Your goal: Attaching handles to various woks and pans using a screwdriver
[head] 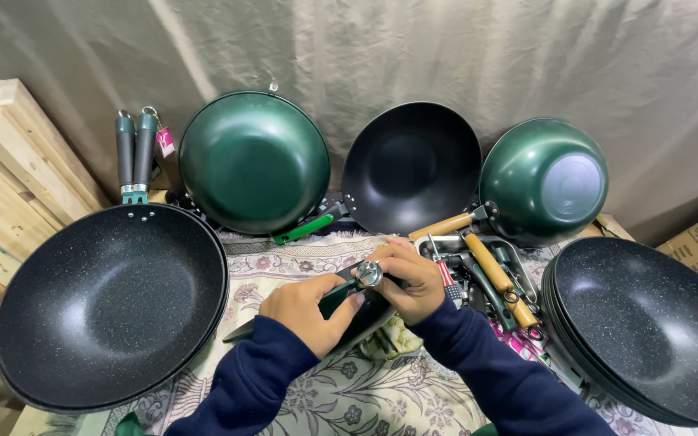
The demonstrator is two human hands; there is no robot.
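Your left hand [304, 311] grips the stiff dark-green pan handle [341, 295] — right hand [409, 278] pinches its small round metal end cap [369, 274]; likely slippery.

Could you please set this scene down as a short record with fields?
Setting: patterned cloth before a draped backdrop
Left hand: grips a dark green handle
Right hand: fingers on a round metal piece at the handle's end
Left side: stacked speckled black pans
Right side: second stack of speckled pans
Behind: two green woks, one black wok
Tray: wooden handles, tools
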